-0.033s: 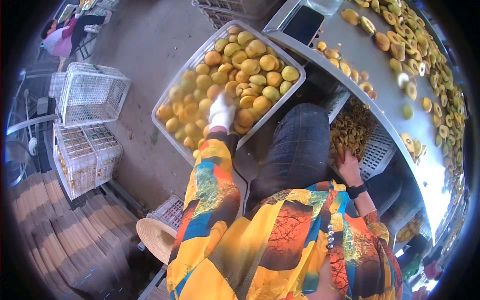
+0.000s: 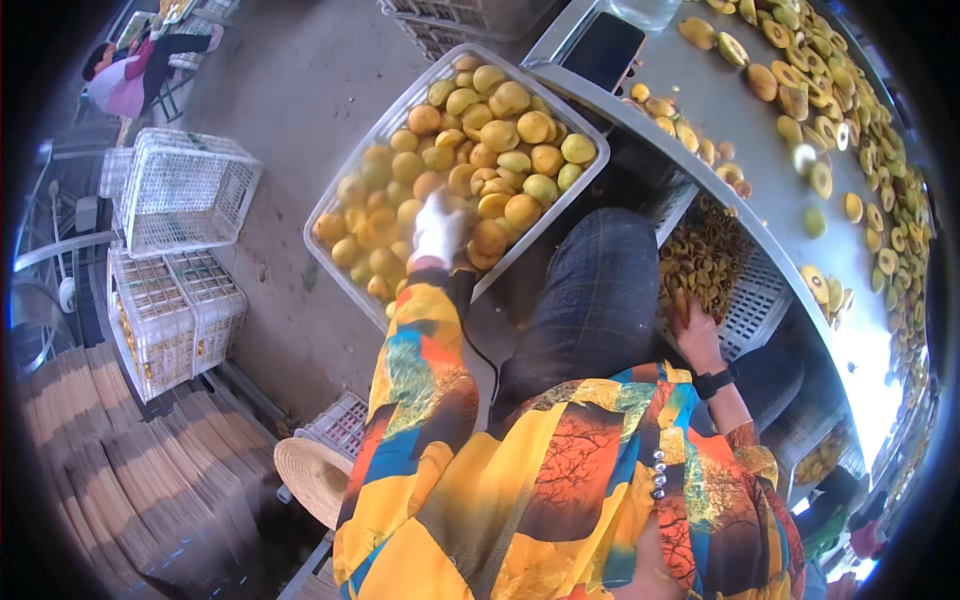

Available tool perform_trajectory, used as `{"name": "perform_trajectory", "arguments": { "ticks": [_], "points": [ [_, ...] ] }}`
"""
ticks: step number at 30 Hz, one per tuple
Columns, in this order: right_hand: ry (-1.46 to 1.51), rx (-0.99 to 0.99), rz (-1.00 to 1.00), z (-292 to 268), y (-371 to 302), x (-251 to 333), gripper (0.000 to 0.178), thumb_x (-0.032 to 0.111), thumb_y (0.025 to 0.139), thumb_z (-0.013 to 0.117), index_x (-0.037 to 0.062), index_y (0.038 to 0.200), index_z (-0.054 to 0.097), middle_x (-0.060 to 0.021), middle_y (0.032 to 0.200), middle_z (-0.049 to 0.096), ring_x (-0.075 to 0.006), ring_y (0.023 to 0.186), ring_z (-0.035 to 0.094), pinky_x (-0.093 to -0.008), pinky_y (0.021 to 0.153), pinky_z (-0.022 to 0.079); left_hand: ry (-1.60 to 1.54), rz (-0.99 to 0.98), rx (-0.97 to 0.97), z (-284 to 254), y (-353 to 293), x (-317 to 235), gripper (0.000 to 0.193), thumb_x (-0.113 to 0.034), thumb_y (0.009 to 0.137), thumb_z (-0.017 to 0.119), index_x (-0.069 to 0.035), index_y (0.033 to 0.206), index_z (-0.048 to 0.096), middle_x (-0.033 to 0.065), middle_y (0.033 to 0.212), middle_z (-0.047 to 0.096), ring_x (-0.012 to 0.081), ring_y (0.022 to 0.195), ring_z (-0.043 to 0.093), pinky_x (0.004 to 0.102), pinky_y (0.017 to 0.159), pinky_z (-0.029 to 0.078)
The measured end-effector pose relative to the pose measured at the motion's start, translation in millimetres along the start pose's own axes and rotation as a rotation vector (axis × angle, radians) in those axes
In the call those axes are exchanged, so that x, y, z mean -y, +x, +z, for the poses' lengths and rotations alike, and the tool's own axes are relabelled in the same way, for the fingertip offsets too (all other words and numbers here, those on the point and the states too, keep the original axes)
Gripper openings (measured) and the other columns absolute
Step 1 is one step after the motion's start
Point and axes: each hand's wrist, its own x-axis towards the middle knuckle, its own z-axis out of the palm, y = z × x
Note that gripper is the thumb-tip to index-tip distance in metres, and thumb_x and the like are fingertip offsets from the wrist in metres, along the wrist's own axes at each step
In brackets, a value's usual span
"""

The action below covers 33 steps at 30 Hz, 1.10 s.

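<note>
My left hand [image 2: 438,230], in a white glove, is over the near part of a pale plastic crate [image 2: 348,272] heaped with yellow-orange fruit [image 2: 500,135] that looks like apricots or small peaches. Motion smears its fingers, and whether it holds a fruit is hidden. Low on the right, my bare right hand [image 2: 700,335] has its fingers curled at the edge of a heap of small brown fruit pieces [image 2: 705,262] in a white slotted crate [image 2: 755,308]. An orange-brown bit shows at those fingertips, too small to name.
A curved metal table [image 2: 690,120] carries many halved fruits [image 2: 825,100] and a dark phone [image 2: 603,52]. White crates [image 2: 190,190] are stacked at the left, above bundled brown slats or sheets [image 2: 130,450]. A straw hat [image 2: 312,480] lies nearby. Another person [image 2: 125,85] sits far left.
My left hand has shifted slightly left over the fruit, its sleeve moving with it. The right hand stays in place.
</note>
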Motion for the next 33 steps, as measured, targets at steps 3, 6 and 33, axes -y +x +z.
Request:
{"name": "perform_trajectory", "arguments": {
  "ticks": [3, 6, 33],
  "points": [
    [-0.028, -0.036, -0.01, 0.2, -7.2, -6.8, 0.03, 0.021, 0.081, 0.061, 0.0005, 0.1, 0.051, -0.0286, 0.074, 0.059, -0.0464, 0.073, 0.058, -0.0522, 0.065, 0.047, -0.363, -0.065, 0.097, -13.5, -23.1, -4.5, 0.053, -0.008, 0.082, 0.057, -0.002, 0.132, 0.043, 0.0142, 0.1, 0.063, 0.0213, 0.079, 0.065, 0.0287, 0.062, 0.053],
    [-0.015, 0.032, 0.066, -2.8, -8.0, -2.1, 0.029, 0.022, 0.081, 0.061, 0.0003, 0.097, 0.051, -0.0286, 0.075, 0.059, -0.0463, 0.073, 0.058, -0.052, 0.065, 0.047, 0.53, -0.011, 0.009, -24.2, -26.6, -9.3, 0.048, -0.021, 0.079, 0.062, -0.017, 0.126, 0.053, 0.0166, 0.104, 0.063, 0.028, 0.087, 0.064, 0.0372, 0.074, 0.051],
    [-0.071, 0.125, -0.047, 10.3, 11.9, 12.6, 0.025, 0.021, 0.082, 0.06, 0.0028, 0.098, 0.053, -0.0267, 0.07, 0.059, -0.0444, 0.07, 0.059, -0.0499, 0.058, 0.048, 0.504, -0.138, -0.352, -128.9, 65.8, 10.5, 0.049, -0.036, 0.08, 0.059, -0.002, 0.115, 0.052, 0.0185, 0.099, 0.063, 0.0305, 0.096, 0.061, 0.0367, 0.082, 0.048]
  ]
}}
